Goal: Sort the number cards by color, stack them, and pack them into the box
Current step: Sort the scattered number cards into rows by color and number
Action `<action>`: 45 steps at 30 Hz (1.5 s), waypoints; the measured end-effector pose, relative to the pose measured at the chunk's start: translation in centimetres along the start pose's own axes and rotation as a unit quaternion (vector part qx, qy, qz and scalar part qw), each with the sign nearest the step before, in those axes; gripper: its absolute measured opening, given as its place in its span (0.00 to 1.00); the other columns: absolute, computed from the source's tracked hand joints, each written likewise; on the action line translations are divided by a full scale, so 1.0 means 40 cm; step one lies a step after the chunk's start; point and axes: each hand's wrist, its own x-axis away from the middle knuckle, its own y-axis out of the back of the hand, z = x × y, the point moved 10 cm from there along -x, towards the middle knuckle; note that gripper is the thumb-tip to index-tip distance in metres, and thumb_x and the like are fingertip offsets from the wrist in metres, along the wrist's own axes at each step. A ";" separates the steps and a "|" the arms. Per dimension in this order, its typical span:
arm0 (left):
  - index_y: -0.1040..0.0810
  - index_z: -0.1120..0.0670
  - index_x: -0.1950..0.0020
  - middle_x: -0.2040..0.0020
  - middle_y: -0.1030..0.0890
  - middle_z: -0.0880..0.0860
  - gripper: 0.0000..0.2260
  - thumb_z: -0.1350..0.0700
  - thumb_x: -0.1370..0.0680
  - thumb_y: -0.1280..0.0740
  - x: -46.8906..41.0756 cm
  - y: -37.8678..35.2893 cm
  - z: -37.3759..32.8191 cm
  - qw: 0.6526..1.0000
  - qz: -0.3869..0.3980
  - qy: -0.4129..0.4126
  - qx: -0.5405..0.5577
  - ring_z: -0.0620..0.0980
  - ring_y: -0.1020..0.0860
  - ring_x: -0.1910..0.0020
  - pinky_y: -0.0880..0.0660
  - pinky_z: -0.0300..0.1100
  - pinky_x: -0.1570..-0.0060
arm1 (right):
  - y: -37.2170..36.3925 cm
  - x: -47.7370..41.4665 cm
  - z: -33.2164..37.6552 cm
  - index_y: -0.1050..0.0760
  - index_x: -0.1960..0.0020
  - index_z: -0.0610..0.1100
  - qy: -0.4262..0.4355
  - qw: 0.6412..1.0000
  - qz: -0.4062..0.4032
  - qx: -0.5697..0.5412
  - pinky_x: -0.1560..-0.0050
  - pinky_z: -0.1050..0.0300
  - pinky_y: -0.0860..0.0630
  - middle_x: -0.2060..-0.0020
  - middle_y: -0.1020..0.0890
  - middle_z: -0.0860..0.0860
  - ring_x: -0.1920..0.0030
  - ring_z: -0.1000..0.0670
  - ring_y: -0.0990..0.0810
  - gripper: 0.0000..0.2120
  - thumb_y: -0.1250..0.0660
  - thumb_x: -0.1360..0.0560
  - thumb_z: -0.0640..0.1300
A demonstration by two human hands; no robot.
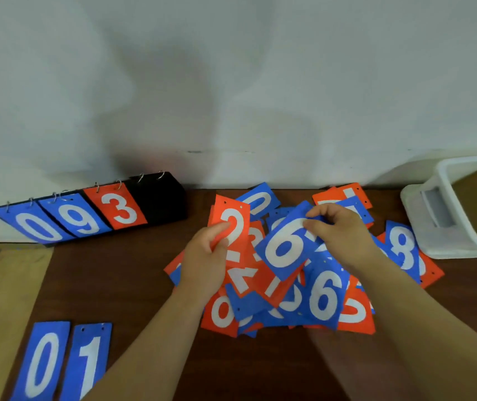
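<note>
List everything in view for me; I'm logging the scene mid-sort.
table: one, dark brown, beneath the cards
pale board: one, light wood, left edge
scoreboard stand: one, black, far left by the wall
ringed cards: three, blue 0, blue 9, red 3, hanging on the stand
laid-out cards: two, blue 0 and 1, side by side, near left
card pile: many, red and blue mixed, centre
red 2 card: one, red, held over the pile
blue 6 card: one, blue, held over the pile
white box: one, white, far right
left hand: pinches the red 2 card
right hand: grips the blue 6 card's top edge
</note>
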 end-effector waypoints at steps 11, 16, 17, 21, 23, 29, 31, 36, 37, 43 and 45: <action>0.21 0.32 0.38 0.33 0.22 0.42 0.23 0.59 0.24 0.24 0.326 -0.059 -0.034 0.980 0.107 -0.030 0.163 0.46 0.22 0.34 0.19 0.50 0.42 | -0.059 0.318 0.028 0.19 0.49 0.53 0.040 0.990 0.119 0.066 0.48 0.46 0.17 0.48 0.15 0.54 0.50 0.47 0.16 0.09 0.28 0.23 0.39; 0.21 0.36 0.39 0.35 0.23 0.42 0.21 0.62 0.22 0.27 0.451 -0.065 -0.058 0.982 0.151 -0.033 0.110 0.39 0.21 0.41 0.17 0.41 0.50 | -0.051 0.407 -0.027 0.18 0.47 0.51 0.006 0.993 0.101 -0.058 0.49 0.48 0.16 0.47 0.17 0.50 0.48 0.47 0.16 0.08 0.27 0.23 0.39; 0.21 0.37 0.39 0.37 0.23 0.40 0.20 0.62 0.22 0.27 0.475 -0.070 -0.062 0.983 0.160 -0.035 0.087 0.35 0.21 0.43 0.18 0.37 0.53 | -0.050 0.424 -0.038 0.18 0.45 0.51 -0.013 0.990 0.109 -0.093 0.48 0.45 0.16 0.46 0.17 0.49 0.47 0.47 0.15 0.09 0.28 0.22 0.40; 0.19 0.36 0.43 0.39 0.22 0.41 0.19 0.62 0.23 0.27 0.562 -0.086 -0.041 0.988 0.148 -0.024 0.038 0.42 0.19 0.46 0.17 0.45 0.52 | -0.061 0.481 -0.070 0.19 0.43 0.46 -0.078 0.963 0.150 -0.210 0.44 0.38 0.18 0.48 0.14 0.46 0.48 0.44 0.14 0.08 0.32 0.20 0.37; 0.18 0.37 0.45 0.39 0.20 0.42 0.18 0.62 0.23 0.27 0.602 -0.086 -0.013 0.991 0.120 -0.001 0.064 0.44 0.19 0.42 0.17 0.46 0.48 | -0.061 0.493 -0.082 0.17 0.45 0.45 -0.084 0.965 0.143 -0.205 0.44 0.36 0.19 0.50 0.13 0.47 0.48 0.44 0.14 0.07 0.31 0.20 0.37; 0.17 0.45 0.45 0.47 0.15 0.47 0.15 0.65 0.23 0.28 0.711 -0.028 0.114 0.992 0.031 0.070 0.097 0.47 0.16 0.47 0.17 0.51 0.47 | -0.091 0.512 -0.094 0.17 0.47 0.49 -0.055 0.979 0.109 -0.164 0.45 0.39 0.18 0.49 0.14 0.46 0.50 0.45 0.14 0.09 0.32 0.21 0.37; 0.18 0.47 0.42 0.45 0.16 0.47 0.14 0.64 0.21 0.29 0.738 0.023 0.157 0.989 -0.006 0.097 0.112 0.47 0.16 0.46 0.16 0.49 0.49 | -0.117 0.515 -0.081 0.18 0.47 0.51 -0.033 0.983 0.108 -0.145 0.47 0.43 0.16 0.51 0.14 0.48 0.51 0.46 0.13 0.08 0.32 0.20 0.39; 0.19 0.48 0.38 0.43 0.16 0.47 0.15 0.64 0.20 0.30 0.772 0.159 0.247 0.979 -0.101 0.109 0.142 0.46 0.17 0.45 0.16 0.44 0.51 | -0.228 0.530 -0.039 0.20 0.45 0.53 0.007 0.986 0.131 -0.104 0.52 0.43 0.15 0.54 0.13 0.48 0.55 0.47 0.13 0.10 0.30 0.21 0.39; 0.19 0.49 0.37 0.43 0.16 0.47 0.15 0.64 0.20 0.31 0.776 0.185 0.269 0.976 -0.113 0.111 0.150 0.46 0.17 0.45 0.16 0.45 0.51 | -0.260 0.536 -0.031 0.20 0.45 0.53 0.012 0.986 0.137 -0.095 0.53 0.45 0.15 0.52 0.14 0.48 0.55 0.47 0.13 0.11 0.30 0.21 0.38; 0.20 0.45 0.35 0.39 0.18 0.48 0.16 0.62 0.20 0.32 0.746 0.417 0.450 0.960 -0.207 0.132 0.135 0.48 0.18 0.43 0.17 0.46 0.47 | -0.499 0.568 -0.027 0.21 0.46 0.53 0.031 0.985 0.170 0.000 0.48 0.40 0.17 0.48 0.16 0.48 0.51 0.44 0.14 0.13 0.30 0.23 0.36; 0.20 0.45 0.36 0.40 0.18 0.49 0.16 0.62 0.20 0.32 0.729 0.506 0.521 0.954 -0.235 0.139 0.126 0.45 0.17 0.48 0.17 0.46 0.51 | -0.601 0.590 -0.050 0.22 0.46 0.54 0.021 0.981 0.187 0.035 0.47 0.47 0.16 0.48 0.17 0.51 0.51 0.50 0.15 0.13 0.30 0.23 0.36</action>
